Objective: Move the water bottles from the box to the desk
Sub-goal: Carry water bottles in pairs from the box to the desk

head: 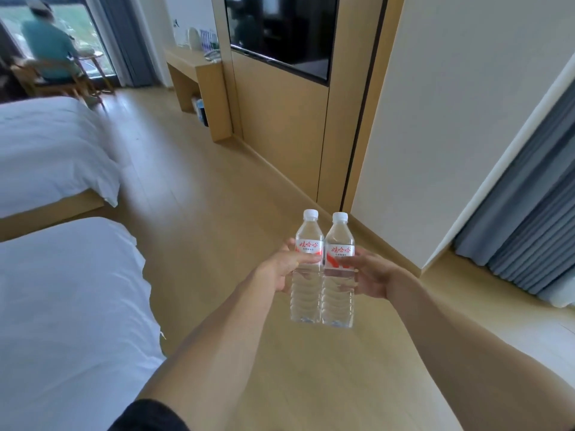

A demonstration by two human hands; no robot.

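Note:
Two clear water bottles with white caps and red-and-white labels are held upright side by side over the wooden floor. My left hand (284, 267) grips the left bottle (307, 293) around its middle. My right hand (371, 275) grips the right bottle (339, 300) the same way. The bottles touch each other. The wooden desk (199, 68) stands far ahead against the wall, with several items on its top. No box is in view.
Two beds with white covers (59, 300) (53, 150) line the left side. A wooden wall panel with a dark screen (280, 32) is ahead on the right, grey curtains (529, 237) at far right. A person sits on a chair (49, 54) by the window.

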